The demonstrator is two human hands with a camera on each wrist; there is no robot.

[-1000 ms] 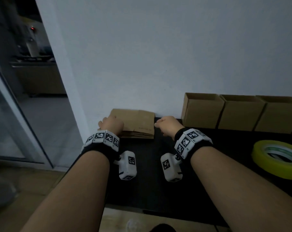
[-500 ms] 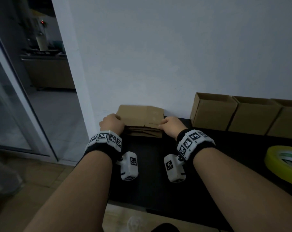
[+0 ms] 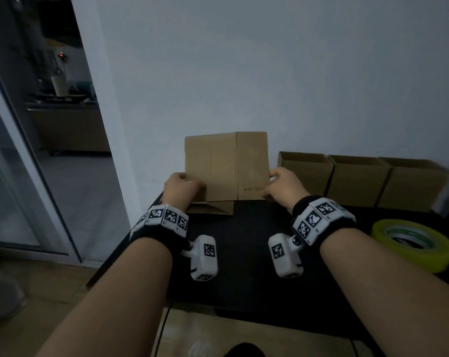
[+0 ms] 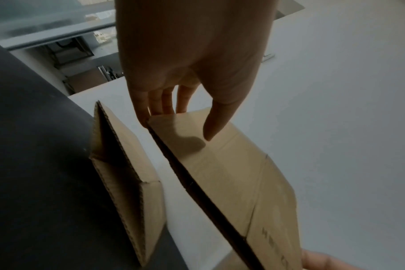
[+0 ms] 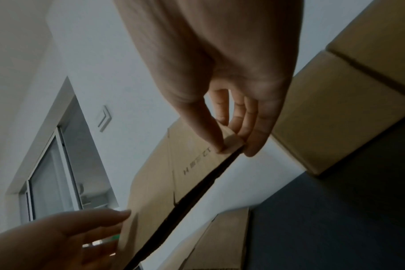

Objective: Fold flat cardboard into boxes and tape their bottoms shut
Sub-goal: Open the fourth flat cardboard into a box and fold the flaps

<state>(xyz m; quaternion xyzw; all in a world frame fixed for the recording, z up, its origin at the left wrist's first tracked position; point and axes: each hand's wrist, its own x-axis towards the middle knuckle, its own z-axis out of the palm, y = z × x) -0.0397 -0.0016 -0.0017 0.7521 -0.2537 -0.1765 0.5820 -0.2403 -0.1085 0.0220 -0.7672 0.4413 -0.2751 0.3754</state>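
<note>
A flat brown cardboard blank (image 3: pixel 226 166) stands upright in front of the white wall, lifted off the stack of flat cardboard (image 3: pixel 213 208) at the black table's far left. My left hand (image 3: pixel 183 188) pinches the blank's left edge, thumb on the near face (image 4: pixel 210 126) and fingers behind. My right hand (image 3: pixel 282 186) pinches its right lower corner (image 5: pixel 229 144) between thumb and fingers. A roll of yellow-green tape (image 3: pixel 414 244) lies on the table at the right.
Three folded open-topped boxes (image 3: pixel 357 179) stand in a row against the wall at the back right. The black table (image 3: pixel 244 279) ends at the left beside a doorway with a sliding glass door (image 3: pixel 25 176). Wood floor lies below.
Both hands gripped the top blank on the stack and raised it upright off the pile. The head view shifted left and down a little.
</note>
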